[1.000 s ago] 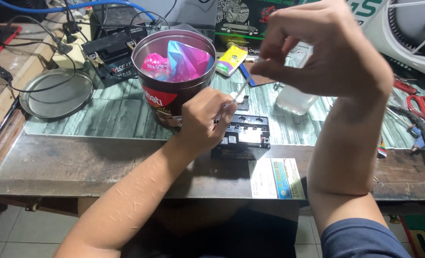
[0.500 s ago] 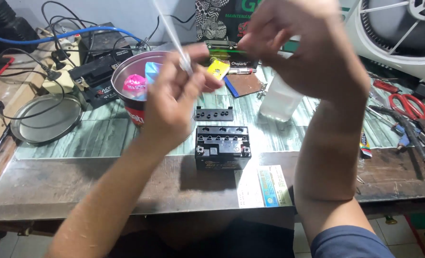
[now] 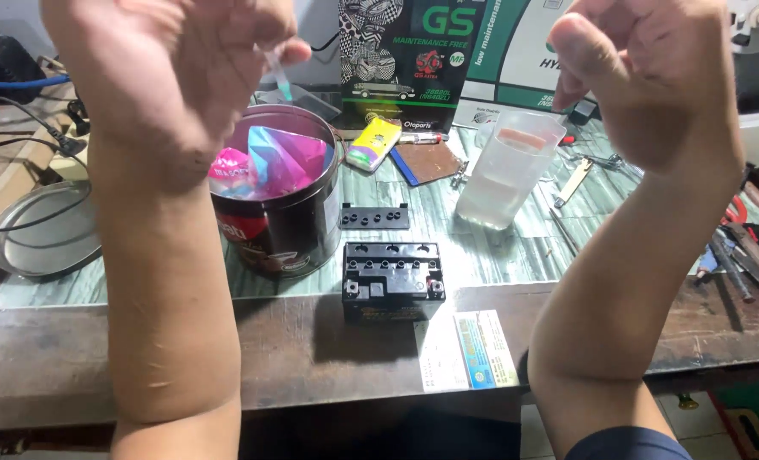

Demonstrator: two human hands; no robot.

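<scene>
In the head view both forearms are raised above the workbench (image 3: 226, 358). The left hand (image 3: 175, 72) is curled closed, pinching a thin clear tube (image 3: 279, 75), possibly a pipette, above the dark tin (image 3: 281, 226) stuffed with pink and blue wrappers. The right hand (image 3: 652, 77) is closed in a loose fist; what it grips is hidden. A small black battery (image 3: 392, 279) sits between the arms, with a clear plastic cup (image 3: 509, 170) beyond it.
</scene>
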